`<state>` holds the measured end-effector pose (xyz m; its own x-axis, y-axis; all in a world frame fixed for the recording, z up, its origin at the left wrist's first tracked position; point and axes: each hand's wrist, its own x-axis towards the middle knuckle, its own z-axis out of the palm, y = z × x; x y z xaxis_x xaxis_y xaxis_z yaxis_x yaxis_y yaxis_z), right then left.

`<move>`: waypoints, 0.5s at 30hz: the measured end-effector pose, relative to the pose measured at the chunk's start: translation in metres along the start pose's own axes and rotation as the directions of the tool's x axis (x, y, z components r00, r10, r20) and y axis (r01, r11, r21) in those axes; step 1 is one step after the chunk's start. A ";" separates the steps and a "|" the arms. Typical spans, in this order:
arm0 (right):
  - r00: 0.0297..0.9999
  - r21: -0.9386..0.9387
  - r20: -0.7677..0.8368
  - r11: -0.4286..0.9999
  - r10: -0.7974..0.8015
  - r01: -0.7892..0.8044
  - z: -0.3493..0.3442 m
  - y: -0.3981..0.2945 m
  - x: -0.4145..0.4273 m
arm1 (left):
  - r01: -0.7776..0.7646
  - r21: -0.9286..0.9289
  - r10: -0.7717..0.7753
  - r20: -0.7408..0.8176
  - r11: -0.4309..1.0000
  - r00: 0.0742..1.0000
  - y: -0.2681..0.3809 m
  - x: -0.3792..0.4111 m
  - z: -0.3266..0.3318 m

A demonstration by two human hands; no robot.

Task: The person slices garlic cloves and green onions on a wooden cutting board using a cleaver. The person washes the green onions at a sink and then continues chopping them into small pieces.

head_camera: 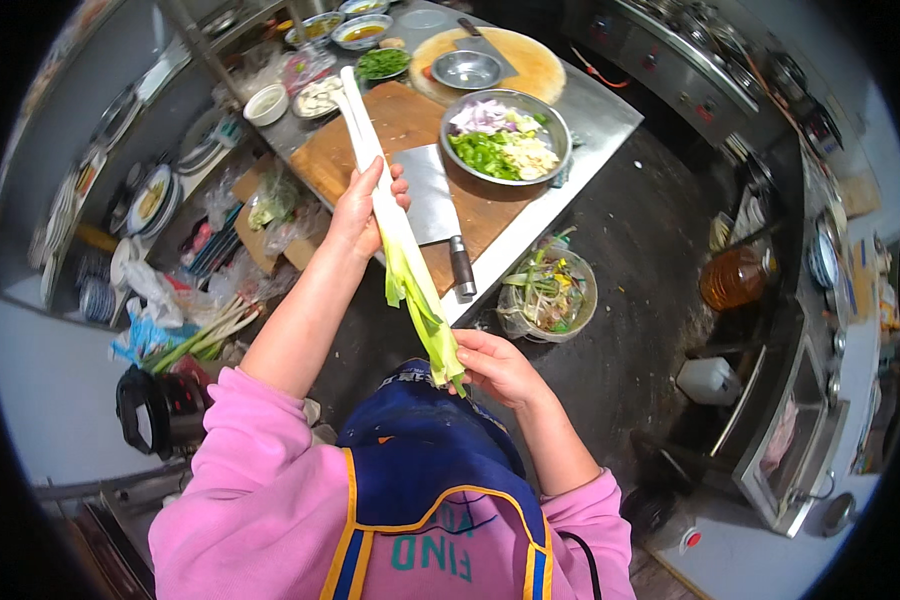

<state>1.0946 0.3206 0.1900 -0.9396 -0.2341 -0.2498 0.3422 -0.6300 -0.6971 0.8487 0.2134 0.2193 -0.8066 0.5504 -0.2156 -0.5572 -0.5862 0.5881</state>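
Observation:
Long green onion stalks (399, 229), white at the far end and green at the near end, slant across the view. My left hand (369, 202) is closed around their pale middle. At the leafy end, my right hand (491, 364) pinches the green leaves between thumb and fingers. Beneath and beyond the stalks lies a brown wooden cutting board (397, 109). A cleaver (424, 195) rests flat on it, its dark handle towards me. On the board's right part stands a metal bowl (506, 139) with chopped green pepper, purple onion and pale chopped pieces.
A lined waste bin (547, 296) with scraps stands on the floor beside the metal table (607, 112). Behind the bowl, a round board (540, 64) bears a second cleaver (495, 52) and a small metal bowl (466, 69). Dishes fill the left shelves; a stove is at the upper right.

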 end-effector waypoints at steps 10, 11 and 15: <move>0.651 -0.972 -0.220 0.104 -0.727 -0.212 0.013 -0.039 -0.020 | -0.082 0.127 0.081 0.013 0.989 0.997 -0.044 0.031 0.084; 0.639 -0.968 -0.245 0.151 -0.729 -0.198 0.013 -0.044 -0.024 | -0.038 0.118 0.029 0.076 0.992 0.997 -0.046 0.035 0.088; 0.731 -0.837 -0.352 0.546 -0.585 0.033 0.021 -0.059 -0.040 | 0.174 0.093 -0.193 0.265 0.980 0.945 -0.050 0.040 0.098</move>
<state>1.1118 0.3514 0.2553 -0.8888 0.4581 -0.0116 0.1510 0.2687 -0.9513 0.8641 0.3232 0.2577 -0.6023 0.7906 -0.1102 -0.6682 -0.4238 0.6115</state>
